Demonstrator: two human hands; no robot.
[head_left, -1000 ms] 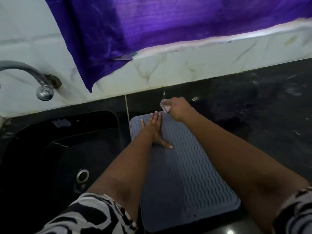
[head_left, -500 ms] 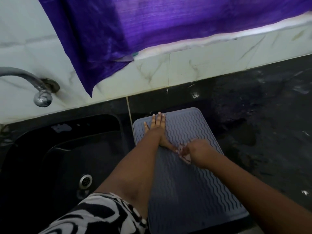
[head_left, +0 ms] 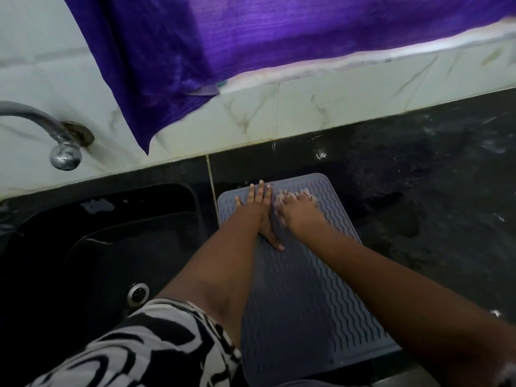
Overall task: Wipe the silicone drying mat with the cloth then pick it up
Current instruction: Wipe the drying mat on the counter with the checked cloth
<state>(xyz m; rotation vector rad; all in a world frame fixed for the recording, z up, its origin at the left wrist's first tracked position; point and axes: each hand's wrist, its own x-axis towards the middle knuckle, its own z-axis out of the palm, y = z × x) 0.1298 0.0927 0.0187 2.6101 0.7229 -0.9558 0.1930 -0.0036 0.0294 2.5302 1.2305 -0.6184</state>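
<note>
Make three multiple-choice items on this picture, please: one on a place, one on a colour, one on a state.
1. Where is the sink?
A. left of the mat
B. right of the mat
C. behind the curtain

2. What colour is the curtain?
A. green
B. purple
C. white

3. How is the left hand?
A. closed in a fist
B. lifted in the air
C. flat on the mat

Answers: 1 A, the basin lies left of the mat. 2 B, the hanging cloth is purple. 3 C, its fingers lie spread on the mat, while the right hand holds the cloth.
</note>
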